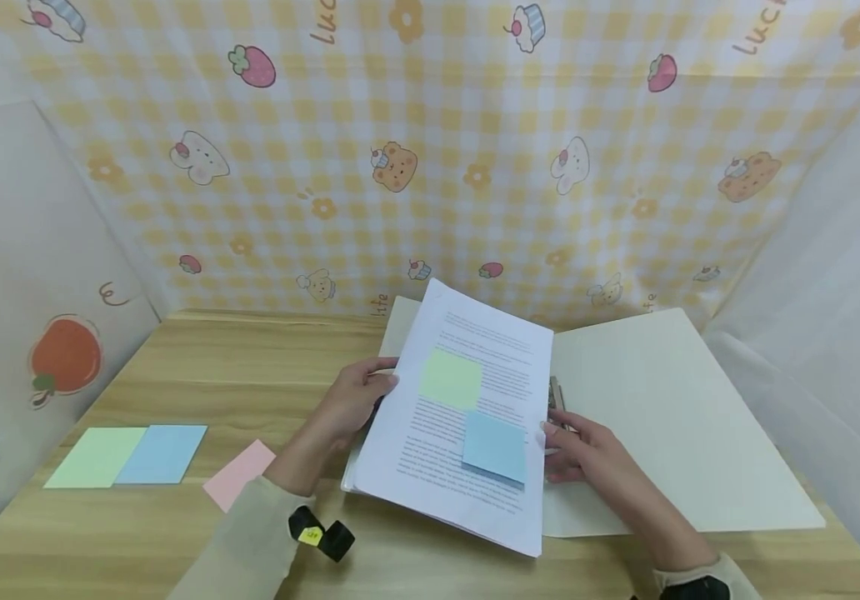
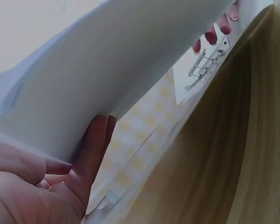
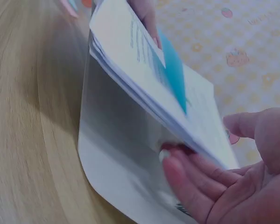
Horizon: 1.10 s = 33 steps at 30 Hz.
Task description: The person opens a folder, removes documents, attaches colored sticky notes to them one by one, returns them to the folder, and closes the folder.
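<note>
1. Your left hand (image 1: 351, 400) grips the left edge of the paper stack (image 1: 467, 425), at centre frame in the head view. The left wrist view shows its fingers curled under the sheets, lifting that side.
2. Your right hand (image 1: 587, 454) holds the stack's right edge, fingers tucked beneath and thumb above, just below the metal clip (image 1: 554, 398) of the open folder (image 1: 662, 417).
3. The stack sits tilted over the folder's left half, its lower corner overhanging the wooden table (image 1: 250, 358).
4. Risk, as I judge it: the loose sheets fan apart in the right wrist view, so a weak pinch could let lower pages slide out.
5. Another risk: the green sticky note (image 1: 450, 379) and blue sticky note (image 1: 495, 447) on the top page could peel or crease if the sheets bow too far.
6. The clip's prongs could snag or tear an edge dragged across them.
7. Materials: thin, flexible white printed paper; a smooth, matte, cream card folder with rounded corners; pale, glossy wood grain.
8. At lower left lie flat rectangular pastel note pads (image 1: 130, 456) and a pink one (image 1: 238, 473).
</note>
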Tool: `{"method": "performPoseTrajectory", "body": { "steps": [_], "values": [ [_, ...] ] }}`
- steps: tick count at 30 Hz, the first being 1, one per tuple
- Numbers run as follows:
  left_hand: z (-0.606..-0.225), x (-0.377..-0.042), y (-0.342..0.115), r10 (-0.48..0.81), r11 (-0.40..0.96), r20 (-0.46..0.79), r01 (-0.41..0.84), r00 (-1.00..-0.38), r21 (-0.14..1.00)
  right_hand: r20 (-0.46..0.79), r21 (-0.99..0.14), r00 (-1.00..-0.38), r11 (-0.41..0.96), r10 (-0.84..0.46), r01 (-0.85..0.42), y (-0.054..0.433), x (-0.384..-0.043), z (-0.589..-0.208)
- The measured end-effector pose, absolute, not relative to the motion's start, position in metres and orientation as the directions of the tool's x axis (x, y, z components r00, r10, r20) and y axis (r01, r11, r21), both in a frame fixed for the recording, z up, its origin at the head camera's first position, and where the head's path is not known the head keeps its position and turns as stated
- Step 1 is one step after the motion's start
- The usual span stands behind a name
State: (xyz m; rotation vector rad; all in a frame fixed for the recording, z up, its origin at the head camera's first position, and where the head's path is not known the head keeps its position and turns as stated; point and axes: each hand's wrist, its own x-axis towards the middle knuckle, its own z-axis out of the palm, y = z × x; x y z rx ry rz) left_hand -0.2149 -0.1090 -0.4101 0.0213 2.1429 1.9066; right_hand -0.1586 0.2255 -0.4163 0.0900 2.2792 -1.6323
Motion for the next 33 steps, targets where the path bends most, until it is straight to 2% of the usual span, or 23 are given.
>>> {"method": "performPoseTrajectory", "body": {
  "steps": [3,7,12,15,17,19,21,23,25,28,33],
  "values": [
    [-0.408,-0.212,-0.107,0.217,0.134,-0.178,-0.152,-0.96,0.979,-0.309,-0.93,-0.931,0.266,-0.194,0.254,0.229,-0.161,-0.421],
    [-0.406,-0.21,-0.105,0.235,0.147,-0.171,-0.139,-0.957,0.979,-0.304,-0.939,-0.934,0.226,-0.189,0.259,0.231,-0.161,-0.423],
    [-0.405,-0.209,-0.104,0.205,0.212,-0.175,-0.131,-0.963,0.969,-0.305,-0.943,-0.939,0.189,-0.157,0.275,0.237,-0.163,-0.419],
    [-0.401,-0.208,-0.106,0.168,0.276,-0.134,-0.084,-0.977,0.957,-0.305,-0.945,-0.94,0.172,-0.152,0.278,0.244,-0.164,-0.418],
    [-0.398,-0.208,-0.108,0.111,0.38,-0.058,-0.012,-0.992,0.925,-0.3,-0.946,-0.943,0.171,-0.146,0.275,0.248,-0.165,-0.417],
    [-0.396,-0.207,-0.11,0.034,0.529,0.032,0.045,-0.999,0.848,-0.29,-0.949,-0.946,0.172,-0.145,0.265,0.252,-0.166,-0.416],
    [-0.395,-0.207,-0.112,-0.046,0.659,0.081,0.031,-0.996,0.752,-0.277,-0.953,-0.95,0.17,-0.145,0.252,0.256,-0.166,-0.416],
    [-0.395,-0.207,-0.113,-0.09,0.731,0.075,-0.015,-0.993,0.682,-0.269,-0.956,-0.951,0.164,-0.15,0.244,0.259,-0.167,-0.417],
    [-0.397,-0.208,-0.114,-0.075,0.73,0.013,-0.046,-0.997,0.682,-0.267,-0.957,-0.951,0.161,-0.154,0.242,0.262,-0.167,-0.417],
    [-0.402,-0.21,-0.117,0.0,0.667,-0.079,-0.059,-0.997,0.743,-0.279,-0.952,-0.95,0.172,-0.143,0.253,0.263,-0.168,-0.417],
    [-0.403,-0.215,-0.123,0.11,0.54,-0.126,-0.047,-0.986,0.841,-0.285,-0.943,-0.95,0.214,-0.128,0.254,0.267,-0.169,-0.417]
  ]
}}
